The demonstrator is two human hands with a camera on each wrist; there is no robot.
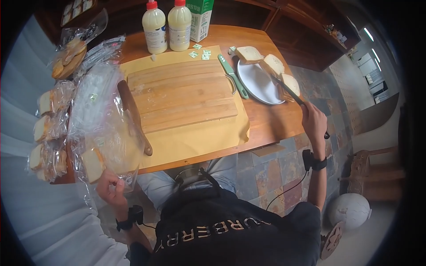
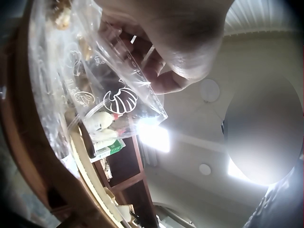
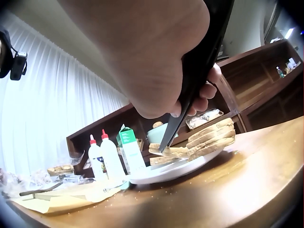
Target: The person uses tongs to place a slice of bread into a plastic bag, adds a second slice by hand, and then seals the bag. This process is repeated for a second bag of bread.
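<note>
My left hand [image 1: 112, 188] pinches the edge of a clear plastic bag [image 2: 121, 97] with a white printed pattern. Inside that bag lies a bread slice [image 1: 93, 165], just beyond the fingers. My right hand [image 1: 314, 124] grips a long black utensil [image 3: 190, 85] that looks like tongs. Its far end touches the bread [image 3: 175, 151] at the right side of a white plate [image 1: 262, 84]. Several slices stand in stacks around the plate's far and right rim; the right wrist view shows one stack [image 3: 211, 137] close beside the utensil's tip.
A wooden board [image 1: 182, 95] lies on yellow paper, with a brown-handled knife [image 1: 133, 115] on its left and a green knife [image 1: 234, 76] on its right. Two bottles [image 1: 155, 31] and a green carton [image 1: 200, 20] stand behind. Bagged bread [image 1: 44, 128] lines the left edge.
</note>
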